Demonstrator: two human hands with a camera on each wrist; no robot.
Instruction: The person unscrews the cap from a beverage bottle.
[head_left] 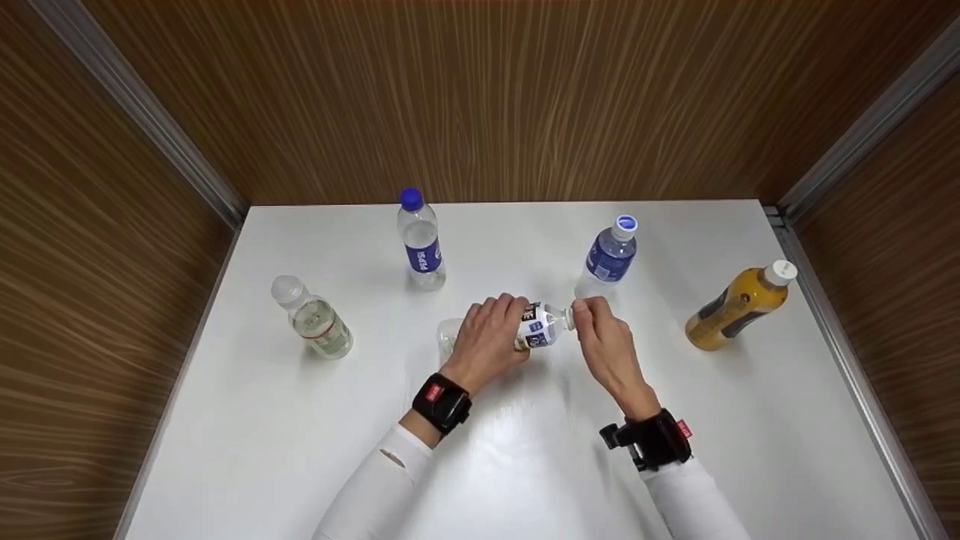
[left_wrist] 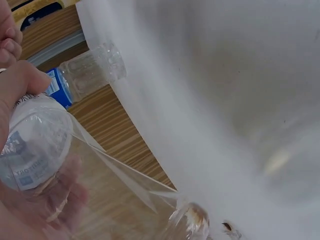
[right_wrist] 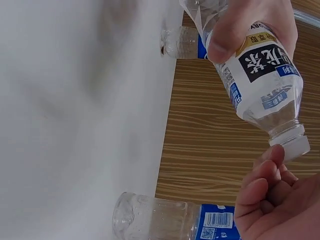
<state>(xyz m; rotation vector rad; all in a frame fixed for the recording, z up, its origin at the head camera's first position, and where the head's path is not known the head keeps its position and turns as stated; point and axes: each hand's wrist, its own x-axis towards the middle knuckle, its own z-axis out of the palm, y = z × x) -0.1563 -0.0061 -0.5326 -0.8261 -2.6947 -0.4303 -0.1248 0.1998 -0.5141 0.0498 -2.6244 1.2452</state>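
Note:
A clear plastic bottle (head_left: 538, 327) with a white, black and blue label lies sideways in my left hand (head_left: 491, 337), its neck toward the right. My left fingers and thumb wrap round its middle, hiding part of the label. At the neck is a white cap (right_wrist: 297, 148), where my right hand (head_left: 607, 345) pinches with curled fingers. The right wrist view shows a right fingertip (right_wrist: 276, 154) on the cap's edge. In the left wrist view the see-through bottle base (left_wrist: 145, 200) fills the lower part, with left-hand fingers (left_wrist: 65, 195) visible through it.
Standing on the white table (head_left: 510, 465) are a blue-capped Pepsi bottle (head_left: 424, 251), a blue-labelled bottle (head_left: 609, 255), an amber drink bottle (head_left: 739, 307) at right and a white-capped clear bottle (head_left: 319, 322) at left. Wood-grain panels (head_left: 495, 97) enclose the back and sides.

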